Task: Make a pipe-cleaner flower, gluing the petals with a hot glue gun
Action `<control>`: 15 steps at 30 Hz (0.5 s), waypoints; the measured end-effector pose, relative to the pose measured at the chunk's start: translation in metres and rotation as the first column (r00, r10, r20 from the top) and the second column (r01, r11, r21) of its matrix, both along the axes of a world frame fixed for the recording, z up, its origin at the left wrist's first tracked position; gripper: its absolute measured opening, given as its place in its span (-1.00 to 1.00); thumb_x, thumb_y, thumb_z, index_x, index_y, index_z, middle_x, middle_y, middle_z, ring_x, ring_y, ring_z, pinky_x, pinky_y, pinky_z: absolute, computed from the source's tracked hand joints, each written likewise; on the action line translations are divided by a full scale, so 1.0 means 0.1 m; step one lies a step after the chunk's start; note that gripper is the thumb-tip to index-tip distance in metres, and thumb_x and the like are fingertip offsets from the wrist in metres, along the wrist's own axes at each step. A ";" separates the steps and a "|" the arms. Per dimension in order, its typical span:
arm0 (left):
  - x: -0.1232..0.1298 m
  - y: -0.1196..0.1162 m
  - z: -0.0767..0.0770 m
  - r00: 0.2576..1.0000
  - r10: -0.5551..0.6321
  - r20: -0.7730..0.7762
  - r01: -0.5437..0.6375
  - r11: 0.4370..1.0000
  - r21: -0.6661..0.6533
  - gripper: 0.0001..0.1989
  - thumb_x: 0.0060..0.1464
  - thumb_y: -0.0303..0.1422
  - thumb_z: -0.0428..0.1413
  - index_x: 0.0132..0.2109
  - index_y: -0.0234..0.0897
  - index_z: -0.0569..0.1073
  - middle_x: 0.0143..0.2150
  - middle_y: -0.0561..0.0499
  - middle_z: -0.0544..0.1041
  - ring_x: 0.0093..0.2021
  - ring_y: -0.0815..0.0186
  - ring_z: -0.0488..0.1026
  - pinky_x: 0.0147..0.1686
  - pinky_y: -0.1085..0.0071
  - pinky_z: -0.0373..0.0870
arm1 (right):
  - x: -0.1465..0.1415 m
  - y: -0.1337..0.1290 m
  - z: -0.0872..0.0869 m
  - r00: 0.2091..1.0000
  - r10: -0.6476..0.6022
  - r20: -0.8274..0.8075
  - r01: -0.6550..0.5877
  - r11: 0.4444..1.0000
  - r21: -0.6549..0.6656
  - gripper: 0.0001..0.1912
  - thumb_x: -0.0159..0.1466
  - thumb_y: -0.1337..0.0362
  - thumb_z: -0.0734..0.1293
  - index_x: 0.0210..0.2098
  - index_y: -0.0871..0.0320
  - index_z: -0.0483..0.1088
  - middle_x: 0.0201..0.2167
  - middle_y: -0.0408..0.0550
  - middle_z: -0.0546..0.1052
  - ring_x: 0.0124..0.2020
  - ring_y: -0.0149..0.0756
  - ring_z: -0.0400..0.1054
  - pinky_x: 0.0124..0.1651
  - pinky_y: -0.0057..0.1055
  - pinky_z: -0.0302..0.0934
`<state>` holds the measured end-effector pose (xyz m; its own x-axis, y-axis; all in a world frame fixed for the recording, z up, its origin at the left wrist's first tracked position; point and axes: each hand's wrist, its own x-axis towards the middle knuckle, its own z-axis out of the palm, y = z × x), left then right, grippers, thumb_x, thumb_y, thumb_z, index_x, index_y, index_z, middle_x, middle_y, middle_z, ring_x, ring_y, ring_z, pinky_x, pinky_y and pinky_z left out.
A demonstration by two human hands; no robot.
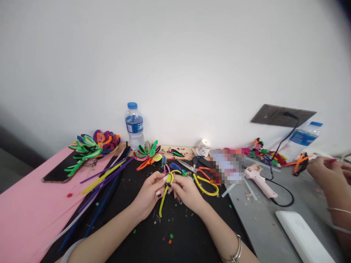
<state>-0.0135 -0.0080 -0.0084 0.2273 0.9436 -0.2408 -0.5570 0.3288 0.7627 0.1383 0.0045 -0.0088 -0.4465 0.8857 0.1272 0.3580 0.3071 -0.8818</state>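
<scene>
My left hand (150,191) and my right hand (187,190) meet over the black mat (192,230), both with closed fingers on a yellow pipe cleaner (163,202). It loops at the top, and one end hangs down. A dark piece sits at its crossing, between the fingertips. Just behind my hands, blue, purple and green pipe cleaner loops (175,167) lie on the mat. To the right of them rest scissors (189,166) and a bent yellow pipe cleaner (205,190).
Loose pipe cleaners (109,177), a phone (59,171) and colourful pipe cleaner flowers (148,151) lie left and behind. A bottle (134,126) stands by the wall. A pink glue gun (260,182) and white box (301,237) lie right, near another person's hand (326,173).
</scene>
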 end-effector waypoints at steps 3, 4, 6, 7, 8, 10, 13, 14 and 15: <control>0.00 0.00 0.00 1.000 0.002 0.006 -0.002 1.000 -0.004 -0.84 -0.10 -0.38 0.20 -0.41 -0.30 0.34 -0.62 0.23 0.15 -0.69 0.63 -0.04 -0.63 0.62 -0.02 | 0.00 0.00 0.00 1.000 0.000 0.003 0.000 1.000 0.005 -0.78 0.21 0.43 0.13 -0.51 0.19 0.32 -0.64 -0.22 0.37 -0.68 -0.52 0.22 -0.53 -0.59 0.13; 0.00 0.00 0.00 1.000 0.003 0.007 -0.003 1.000 -0.007 -0.84 -0.11 -0.39 0.20 -0.41 -0.30 0.35 -0.62 0.23 0.16 -0.69 0.63 -0.03 -0.63 0.62 -0.02 | 0.00 0.00 0.01 1.000 0.000 0.006 0.000 1.000 0.006 -0.78 0.21 0.43 0.13 -0.51 0.19 0.32 -0.64 -0.22 0.37 -0.68 -0.52 0.22 -0.53 -0.59 0.13; 0.00 0.00 0.00 1.000 0.008 0.007 -0.008 1.000 -0.012 -0.84 -0.12 -0.39 0.21 -0.41 -0.30 0.35 -0.62 0.23 0.16 -0.69 0.63 -0.03 -0.64 0.62 -0.02 | 0.00 0.00 0.02 1.000 -0.001 0.013 0.001 1.000 0.006 -0.77 0.21 0.43 0.13 -0.52 0.19 0.32 -0.65 -0.23 0.36 -0.68 -0.52 0.22 -0.53 -0.59 0.13; 0.00 0.00 0.00 1.000 0.011 0.008 -0.011 1.000 -0.014 -0.84 -0.12 -0.39 0.21 -0.41 -0.30 0.36 -0.61 0.23 0.16 -0.69 0.63 -0.03 -0.64 0.62 -0.02 | 0.00 0.00 0.02 1.000 -0.001 0.014 0.001 1.000 0.007 -0.77 0.21 0.43 0.14 -0.52 0.19 0.32 -0.66 -0.23 0.35 -0.68 -0.52 0.22 -0.53 -0.59 0.13; 0.00 0.00 -0.01 1.000 0.013 0.011 -0.013 1.000 -0.016 -0.84 -0.13 -0.39 0.21 -0.41 -0.30 0.36 -0.61 0.23 0.17 -0.69 0.63 -0.03 -0.64 0.62 -0.01 | 0.00 0.00 0.02 1.000 0.000 0.015 0.000 1.000 0.006 -0.77 0.21 0.43 0.14 -0.52 0.19 0.32 -0.66 -0.23 0.34 -0.68 -0.52 0.21 -0.54 -0.59 0.13; 0.00 0.00 -0.01 1.000 0.014 0.016 -0.013 1.000 -0.018 -0.83 -0.13 -0.39 0.21 -0.40 -0.30 0.36 -0.60 0.23 0.18 -0.69 0.64 -0.02 -0.63 0.62 -0.01 | 0.00 0.00 0.02 1.000 0.000 0.012 0.000 1.000 0.004 -0.78 0.21 0.42 0.14 -0.52 0.19 0.32 -0.65 -0.23 0.36 -0.68 -0.52 0.21 -0.54 -0.60 0.12; 0.00 0.00 -0.01 1.000 0.006 0.015 -0.006 1.000 -0.012 -0.84 -0.11 -0.38 0.21 -0.39 -0.30 0.36 -0.60 0.23 0.19 -0.68 0.63 -0.02 -0.63 0.62 0.00 | 0.00 0.00 0.00 1.000 0.001 0.008 -0.001 1.000 0.000 -0.78 0.22 0.43 0.13 -0.51 0.19 0.32 -0.61 -0.21 0.39 -0.68 -0.53 0.21 -0.54 -0.59 0.12; 0.00 0.00 -0.01 1.000 0.004 0.014 -0.004 1.000 -0.009 -0.85 -0.10 -0.38 0.20 -0.39 -0.30 0.36 -0.61 0.23 0.18 -0.68 0.63 -0.02 -0.63 0.62 0.00 | 0.00 0.00 0.00 1.000 -0.001 0.005 0.001 1.000 0.002 -0.78 0.22 0.43 0.13 -0.51 0.19 0.32 -0.61 -0.21 0.39 -0.68 -0.53 0.21 -0.53 -0.59 0.13; 0.00 0.00 -0.01 1.000 0.003 0.013 -0.003 1.000 -0.006 -0.85 -0.10 -0.38 0.20 -0.40 -0.30 0.36 -0.63 0.23 0.17 -0.69 0.63 -0.03 -0.62 0.62 0.00 | 0.00 0.00 0.00 1.000 -0.004 0.004 0.004 1.000 0.004 -0.78 0.22 0.42 0.13 -0.51 0.19 0.32 -0.61 -0.21 0.39 -0.68 -0.53 0.21 -0.53 -0.59 0.13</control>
